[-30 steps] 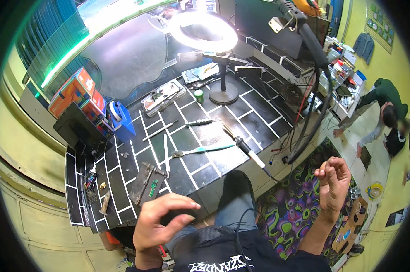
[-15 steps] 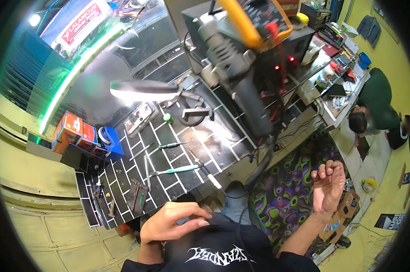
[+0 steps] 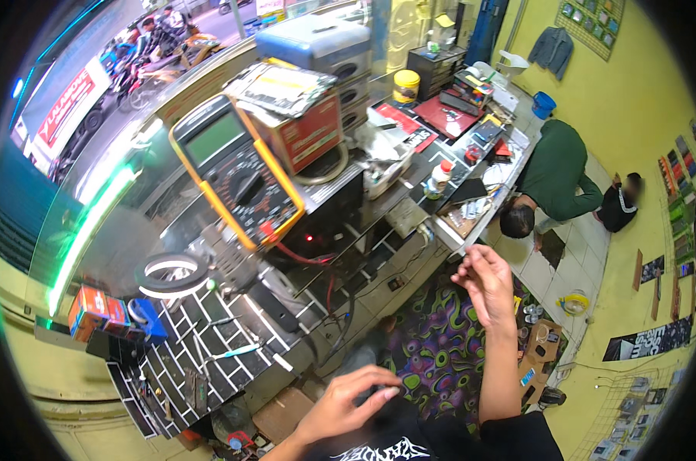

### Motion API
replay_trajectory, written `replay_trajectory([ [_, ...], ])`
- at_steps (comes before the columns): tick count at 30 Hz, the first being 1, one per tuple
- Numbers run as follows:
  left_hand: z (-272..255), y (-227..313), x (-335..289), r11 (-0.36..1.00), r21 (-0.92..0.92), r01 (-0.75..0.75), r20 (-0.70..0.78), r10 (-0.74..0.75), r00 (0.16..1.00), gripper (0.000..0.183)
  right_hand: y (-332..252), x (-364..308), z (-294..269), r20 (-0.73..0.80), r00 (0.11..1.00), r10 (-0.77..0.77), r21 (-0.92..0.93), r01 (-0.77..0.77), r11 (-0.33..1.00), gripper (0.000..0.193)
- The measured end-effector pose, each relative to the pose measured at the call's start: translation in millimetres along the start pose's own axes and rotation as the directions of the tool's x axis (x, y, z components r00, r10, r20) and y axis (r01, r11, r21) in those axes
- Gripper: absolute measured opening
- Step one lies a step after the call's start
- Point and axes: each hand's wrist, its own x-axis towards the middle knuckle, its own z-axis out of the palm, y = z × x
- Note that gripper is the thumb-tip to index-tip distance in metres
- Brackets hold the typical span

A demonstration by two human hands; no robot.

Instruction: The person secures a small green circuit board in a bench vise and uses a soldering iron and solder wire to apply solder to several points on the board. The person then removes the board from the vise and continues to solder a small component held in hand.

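Note:
My left hand hovers in front of my dark shirt, palm down, thumb apart from the bent fingers, and nothing shows in it. Out to the right, my right hand is raised above the patterned floor mat. Its fingers are curled with the tips close together; whether something small is between them I cannot make out. Neither hand touches the workbench. A light-blue-handled brush lies on that bench. Beyond it stands a yellow-edged multimeter with red leads, and a ring lamp glows to its left.
A handheld tool with a thick black grip stands over the bench's right end. Orange boxes sit at the far left. At the right, a person in a green top bends beside a cluttered counter; another person is farther back.
My view has swung right and up, showing more of the multimeter, counter and street. My left hand lies farther right in the picture, my right hand farther left, its fingertips closer together.

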Motion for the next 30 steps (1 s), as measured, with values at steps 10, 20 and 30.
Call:
replay_trajectory([
  [10, 45, -60, 183, 0.982, -0.167, 0.086, -0.227, -0.124, 0.966, 0.02, -35, 177, -93, -0.076, 0.99, -0.123, -0.506, 0.068, 0.86, 0.021],
  [20, 94, -64, 267, 0.956, -0.137, 0.258, -0.282, -0.287, 0.916, 0.02, 16, 440, -236, 0.134, 0.948, -0.288, -0.99, 0.139, -0.003, 0.06],
  [30, 156, -62, 281, 0.934, -0.257, 0.248, -0.568, -0.354, 0.743, 0.022, 27, 512, -277, 0.28, 0.88, -0.384, -0.92, 0.36, 0.153, 0.058],
])
